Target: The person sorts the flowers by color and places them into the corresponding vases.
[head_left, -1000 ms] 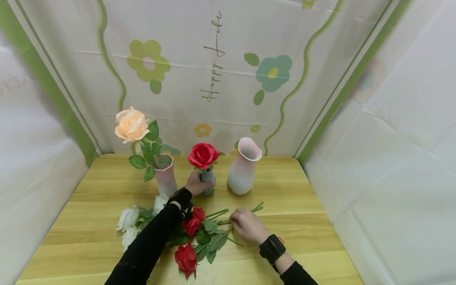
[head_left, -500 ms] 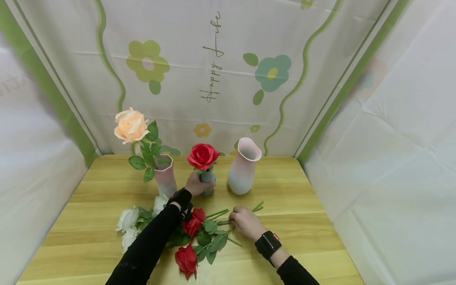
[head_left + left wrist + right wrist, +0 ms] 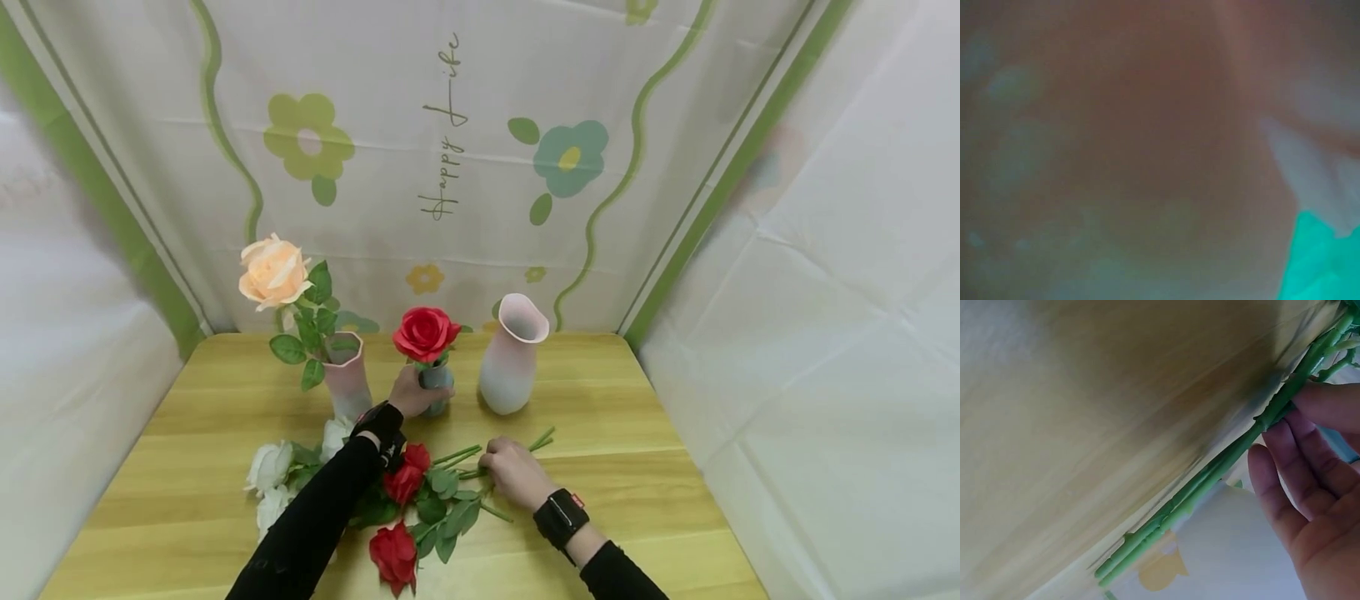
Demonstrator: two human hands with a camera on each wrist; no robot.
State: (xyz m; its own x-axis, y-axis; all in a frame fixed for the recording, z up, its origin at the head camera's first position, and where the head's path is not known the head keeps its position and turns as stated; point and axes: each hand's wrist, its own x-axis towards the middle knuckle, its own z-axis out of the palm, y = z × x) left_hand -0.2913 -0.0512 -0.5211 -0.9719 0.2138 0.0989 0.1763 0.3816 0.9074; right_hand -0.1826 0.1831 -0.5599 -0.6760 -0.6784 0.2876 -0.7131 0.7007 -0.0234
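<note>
My left hand (image 3: 411,393) grips a small blue-grey vase (image 3: 437,380) at the middle of the table, its fingers partly hidden behind it. One red rose (image 3: 426,335) stands in that vase. At the front right, my right hand (image 3: 517,475) pinches green rose stems (image 3: 1216,472) between thumb and fingers, low over the wood; the cut ends stick out past the hand. Two red roses (image 3: 393,554) lie to its left, with green leaves (image 3: 457,517) between. The left wrist view is dark and blurred, filled by something close.
Behind the left arm, a pink-and-white vase (image 3: 347,385) holds a peach rose (image 3: 274,272). A taller pink-and-white vase (image 3: 508,371) stands right of the small one. Several white roses (image 3: 270,468) lie at the left, partly under the sleeve. A printed curtain (image 3: 390,167) closes off the back.
The head view has tilted slightly, so the scene sits a little lower. The right wrist has turned a bit to the left while its fingers stay at the stems. The left hand keeps its hold.
</note>
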